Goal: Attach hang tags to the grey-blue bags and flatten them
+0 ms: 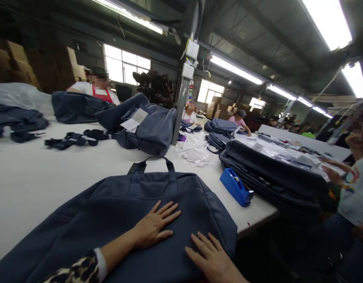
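Observation:
A dark navy bag (93,224) lies flat on the white table in front of me, its short carry handle (171,166) pointing away. A small black tag (137,168) sits beside that handle. My left hand (154,226) rests palm down on the middle of the bag, fingers spread. To its right, my right hand (209,255) also lies on the fabric near the bag's right side, with its fingers apart. Neither hand grips anything. The bag's near edge runs out of view at the bottom.
A blue tape dispenser (236,186) stands right of the bag, by a stack of navy bags (272,173). Further back are another navy bag (153,127), bundled straps (72,139), a metal post (181,102) and clear plastic (196,153). A person (356,184) stands at the right; others work behind.

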`<state>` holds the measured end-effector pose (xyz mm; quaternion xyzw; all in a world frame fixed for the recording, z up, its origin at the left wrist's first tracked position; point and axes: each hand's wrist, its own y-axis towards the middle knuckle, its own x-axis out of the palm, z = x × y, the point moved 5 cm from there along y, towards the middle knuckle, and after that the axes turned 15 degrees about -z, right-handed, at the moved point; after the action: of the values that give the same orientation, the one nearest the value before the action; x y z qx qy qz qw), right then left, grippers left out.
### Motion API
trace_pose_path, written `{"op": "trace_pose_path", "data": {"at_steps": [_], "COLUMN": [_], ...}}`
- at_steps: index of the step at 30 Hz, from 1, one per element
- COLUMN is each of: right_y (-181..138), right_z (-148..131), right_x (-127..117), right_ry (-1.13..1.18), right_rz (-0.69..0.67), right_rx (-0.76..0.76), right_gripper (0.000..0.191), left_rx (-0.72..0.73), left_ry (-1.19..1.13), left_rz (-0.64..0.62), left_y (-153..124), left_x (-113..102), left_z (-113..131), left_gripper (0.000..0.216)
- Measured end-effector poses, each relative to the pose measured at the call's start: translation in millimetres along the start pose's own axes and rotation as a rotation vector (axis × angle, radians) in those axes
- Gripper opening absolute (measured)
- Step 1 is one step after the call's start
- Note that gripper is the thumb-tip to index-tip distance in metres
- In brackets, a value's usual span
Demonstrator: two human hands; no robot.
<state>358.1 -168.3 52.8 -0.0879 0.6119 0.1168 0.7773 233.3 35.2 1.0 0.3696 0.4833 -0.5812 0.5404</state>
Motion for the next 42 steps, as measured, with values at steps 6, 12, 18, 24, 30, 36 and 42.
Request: {"op": "trace_pose_path", "data": {"at_steps": [6,12,18,24,30,36,42], "right_y": [29,31,35,31,42,123,146], "right_z": [89,104,106,106,151,196,205], "right_x": [-17,69,68,74,48,35,76], "right_ry": [0.259,0.287,0.274,0.271,0.661,0.907,0.898], "right_rz": [0.047,0.013,-0.078,-0.06,0.079,-0.115,-0.307], "right_rx": [0.78,0.966,0.955,0.942,0.802,0.682,0.73], "right_gripper": [0.066,0.077,0.076,0.071,0.063,0.044,0.047], "left_rx": [0.029,0.025,-0.057,-0.079,-0.064,-0.032,-0.014], "left_ry": [0.061,0.089,0.021,0.045,0.053,0.17,0.226], "left_rz": [0.067,0.014,-0.122,0.098,0.137,0.295,0.398], "left_y": [0,1,28,84,91,89,95], "left_x": [-6,0,-42,-31,-2,0,11], "left_z": [2,-3,9,21,12,9,1], "left_gripper": [0.067,0.065,0.049,0.07,0.076,0.072,0.07]}}
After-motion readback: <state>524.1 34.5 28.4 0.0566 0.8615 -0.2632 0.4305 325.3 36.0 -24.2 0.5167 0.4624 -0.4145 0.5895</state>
